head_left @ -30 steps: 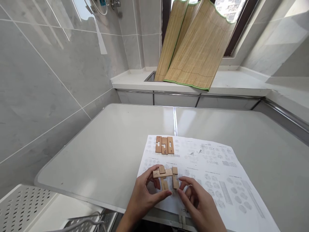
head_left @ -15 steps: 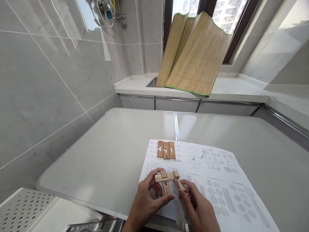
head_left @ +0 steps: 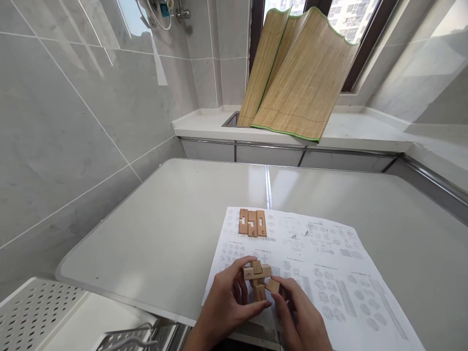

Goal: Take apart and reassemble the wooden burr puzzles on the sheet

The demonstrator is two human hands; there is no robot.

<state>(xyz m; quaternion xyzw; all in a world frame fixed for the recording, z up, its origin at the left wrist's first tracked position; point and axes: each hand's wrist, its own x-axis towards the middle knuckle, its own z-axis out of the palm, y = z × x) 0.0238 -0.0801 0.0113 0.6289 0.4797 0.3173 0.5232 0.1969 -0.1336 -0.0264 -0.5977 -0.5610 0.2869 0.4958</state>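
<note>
My left hand [head_left: 234, 295] is closed round a small cluster of interlocked light wooden puzzle blocks [head_left: 258, 275], its thumb in front and fingers behind. One crosswise block bears a dark mark. In my right hand [head_left: 298, 309], a wooden puzzle block [head_left: 272, 285] is pinched between thumb and fingertips, its end against the right side of the cluster. Whether it is seated in a notch I cannot tell. Beyond the hands, three flat notched wooden pieces [head_left: 252, 223] lie side by side on a printed paper sheet [head_left: 340, 292].
The sheet rests on a pale folding table [head_left: 146, 234] with a centre seam. A white perforated rack [head_left: 44, 307] and metal items [head_left: 131, 339] are at the lower left. A bamboo mat [head_left: 300, 78] leans on the counter [head_left: 204, 127] by the window.
The right-hand block has come in closer to the cluster and is turned end-on. The cluster has been turned a little and shifted slightly right. My view has tipped down a bit.
</note>
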